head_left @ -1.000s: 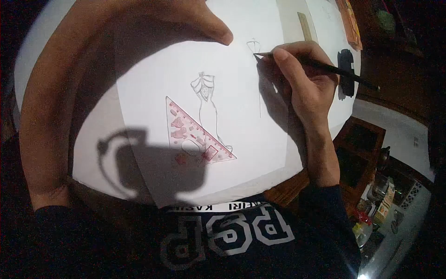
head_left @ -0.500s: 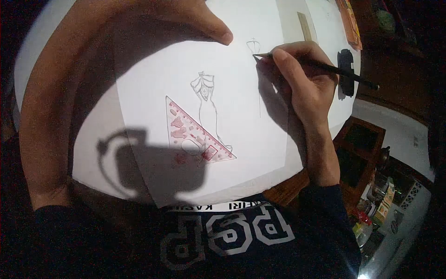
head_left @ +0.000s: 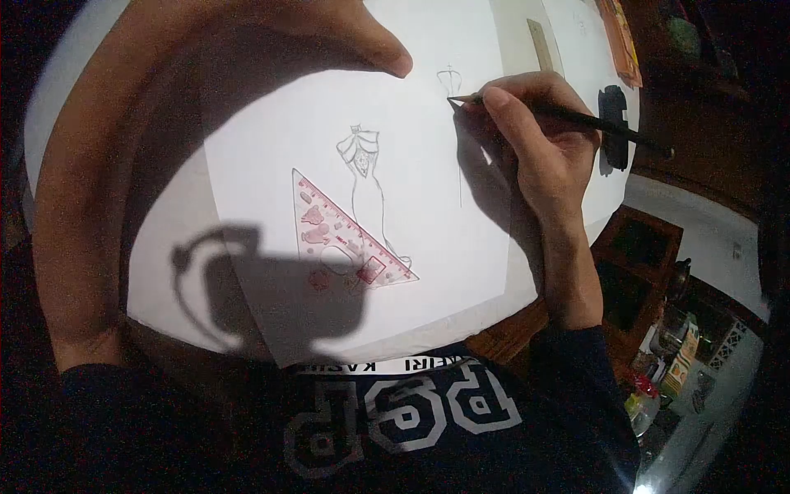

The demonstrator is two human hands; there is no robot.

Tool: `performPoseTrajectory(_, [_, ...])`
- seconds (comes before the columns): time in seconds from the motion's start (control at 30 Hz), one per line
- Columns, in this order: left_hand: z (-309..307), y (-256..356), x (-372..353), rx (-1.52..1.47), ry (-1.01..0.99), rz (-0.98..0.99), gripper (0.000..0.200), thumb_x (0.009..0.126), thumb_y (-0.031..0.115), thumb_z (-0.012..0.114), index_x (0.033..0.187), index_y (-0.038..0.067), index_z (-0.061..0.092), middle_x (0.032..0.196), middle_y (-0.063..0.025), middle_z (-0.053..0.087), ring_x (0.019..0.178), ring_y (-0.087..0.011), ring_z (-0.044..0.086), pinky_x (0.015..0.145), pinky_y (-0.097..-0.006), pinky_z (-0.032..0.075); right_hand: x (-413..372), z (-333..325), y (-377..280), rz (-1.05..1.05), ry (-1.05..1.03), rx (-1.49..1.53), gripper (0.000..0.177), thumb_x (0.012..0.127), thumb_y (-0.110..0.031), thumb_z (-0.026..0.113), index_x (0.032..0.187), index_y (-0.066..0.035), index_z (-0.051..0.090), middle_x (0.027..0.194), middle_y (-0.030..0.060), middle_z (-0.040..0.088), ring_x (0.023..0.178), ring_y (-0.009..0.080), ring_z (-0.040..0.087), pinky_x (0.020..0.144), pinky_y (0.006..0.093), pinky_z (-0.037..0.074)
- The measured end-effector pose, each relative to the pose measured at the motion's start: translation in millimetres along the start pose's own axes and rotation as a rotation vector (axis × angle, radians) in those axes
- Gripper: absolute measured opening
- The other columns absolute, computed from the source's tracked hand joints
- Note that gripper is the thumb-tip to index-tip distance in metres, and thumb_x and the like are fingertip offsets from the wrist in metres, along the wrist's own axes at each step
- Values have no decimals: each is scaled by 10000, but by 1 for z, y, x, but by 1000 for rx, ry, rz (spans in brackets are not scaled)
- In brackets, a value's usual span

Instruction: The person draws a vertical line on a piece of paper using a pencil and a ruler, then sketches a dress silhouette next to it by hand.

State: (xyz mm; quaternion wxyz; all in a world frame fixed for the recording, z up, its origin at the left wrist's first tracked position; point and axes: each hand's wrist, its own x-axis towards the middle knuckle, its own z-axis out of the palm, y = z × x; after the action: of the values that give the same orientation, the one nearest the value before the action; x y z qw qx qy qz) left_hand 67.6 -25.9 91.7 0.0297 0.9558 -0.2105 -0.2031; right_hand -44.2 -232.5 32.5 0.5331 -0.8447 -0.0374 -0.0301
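Observation:
My right hand (head_left: 547, 136) is closed round a dark pencil (head_left: 605, 125), whose tip touches the white paper (head_left: 271, 156) at the foot of a small, faint bodice sketch (head_left: 449, 81). A thin vertical line runs down the sheet below it. Left of that is a drawn figure in a long fitted dress (head_left: 366, 181). A clear set square (head_left: 354, 239) with pink markings overlaps the dress's lower edge. My left hand (head_left: 354, 33) lies at the top of the sheet, thumb stretched out; its other fingers are cut off by the frame edge.
A flat ruler (head_left: 539, 45) lies on the board at the upper right. Beside my right hand is a black object (head_left: 612, 130), and an orange packet (head_left: 619, 41) sits farther up. Dark wooden furniture (head_left: 629, 247) and a cluttered shelf (head_left: 679, 370) stand beyond the board's right side.
The pencil tip stays at almost the same spot, with slightly more line on the small bodice sketch. My left hand has hardly moved.

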Motion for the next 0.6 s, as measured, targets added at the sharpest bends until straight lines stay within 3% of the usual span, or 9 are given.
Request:
performPoseTrajectory(0.07, [3,-11,-11,32,70,251,673,760,581,801,890,-70,689,756,-204,691,706,-306,685,616,-375,554,-1,-1,-2,0,-16,-25,122,943,-115,714,968,4,708,851,110,742,770,144,722,703,272,594])
performPoseTrajectory(0.1, [2,-7,-8,32,70,251,673,760,581,801,890,-70,689,756,-204,691,706,-306,685,616,-375,554,-1,-2,-3,-2,-33,-49,119,956,-130,709,978,-14,717,856,120,749,775,159,738,713,295,612])
performPoseTrajectory(0.17, [-2,7,2,13,-23,-26,671,766,576,802,891,-73,686,752,-204,688,697,-298,679,611,-371,552,-1,-3,1,-4,-39,-40,120,954,-133,711,975,-15,716,859,119,749,776,158,737,714,295,611])
performPoseTrajectory(0.27, [-3,-11,0,-7,-57,169,667,768,568,806,892,-76,684,749,-203,685,691,-293,674,608,-369,550,-1,-3,4,-6,-42,-25,121,952,-136,714,971,-16,715,866,119,749,781,154,735,719,291,609])
performPoseTrajectory(0.4, [-4,-4,-1,-12,-66,162,669,768,569,807,891,-77,683,746,-203,683,683,-291,671,598,-373,547,-1,-4,4,-24,-50,-24,114,951,-133,714,967,-20,718,874,111,751,781,146,728,725,285,597])
performPoseTrajectory(0.47, [-5,11,2,26,-56,-50,667,768,568,809,888,-76,685,734,-203,682,672,-293,672,588,-378,546,-1,-4,2,-29,-45,-58,106,951,-126,713,965,-21,720,869,103,750,775,143,723,720,283,592])
performPoseTrajectory(0.5, [-4,6,2,26,-56,-50,667,768,568,809,888,-76,685,734,-203,682,672,-293,672,588,-378,546,-1,-4,1,-34,-40,-92,98,950,-119,711,964,-22,723,865,96,748,769,139,718,715,281,586])
performPoseTrajectory(0.57, [-5,-9,1,-8,-77,157,669,770,568,809,885,-79,685,719,-204,680,655,-294,672,569,-376,544,-1,-4,3,-37,-39,-81,98,947,-120,714,963,-24,725,861,91,747,762,135,712,708,279,580])
performPoseTrajectory(0.6, [-5,-10,2,-8,-77,157,669,770,568,809,885,-79,685,719,-204,680,655,-294,672,569,-376,544,-1,-4,3,-40,-38,-71,97,943,-121,717,962,-27,728,857,85,745,755,131,706,701,277,574])
